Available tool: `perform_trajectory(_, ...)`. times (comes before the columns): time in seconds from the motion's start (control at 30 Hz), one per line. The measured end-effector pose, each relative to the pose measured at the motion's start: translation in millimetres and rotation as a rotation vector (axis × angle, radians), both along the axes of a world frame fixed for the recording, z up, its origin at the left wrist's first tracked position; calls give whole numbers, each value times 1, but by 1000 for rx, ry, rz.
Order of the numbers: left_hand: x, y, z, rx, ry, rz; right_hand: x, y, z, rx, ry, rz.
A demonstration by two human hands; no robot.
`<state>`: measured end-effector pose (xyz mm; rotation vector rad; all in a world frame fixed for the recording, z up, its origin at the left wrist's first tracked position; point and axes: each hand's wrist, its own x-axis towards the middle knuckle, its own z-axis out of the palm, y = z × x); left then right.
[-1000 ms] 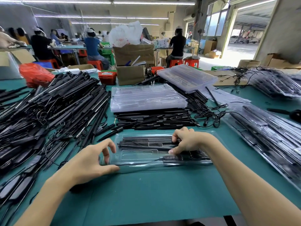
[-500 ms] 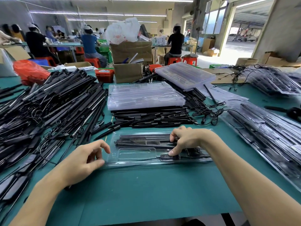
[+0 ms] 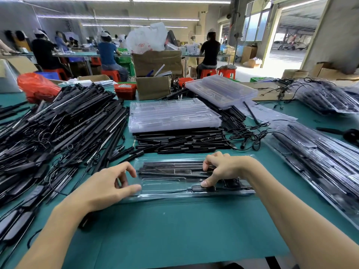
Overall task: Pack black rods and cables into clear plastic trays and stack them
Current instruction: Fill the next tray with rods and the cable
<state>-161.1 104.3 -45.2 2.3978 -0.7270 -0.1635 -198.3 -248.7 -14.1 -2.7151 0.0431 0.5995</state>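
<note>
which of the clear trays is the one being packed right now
The single clear tray lying nearest, under both hands, with black rods in it. The other trays sit stacked empty behind it or filled and piled at right.
</note>
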Motion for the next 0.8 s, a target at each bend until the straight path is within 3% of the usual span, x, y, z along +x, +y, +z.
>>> perform_trajectory(0.27, -4, 14, 4, -148, 309, -101, 0, 1, -2, 27, -9, -15)
perform_trajectory(0.47, -8, 16, 7, -176, 240, -81, 0, 0, -3, 42, -5, -11)
perform_trajectory(0.8, -6, 7, 3, 25, -34, 124, 0, -1, -3, 60, 6, -21)
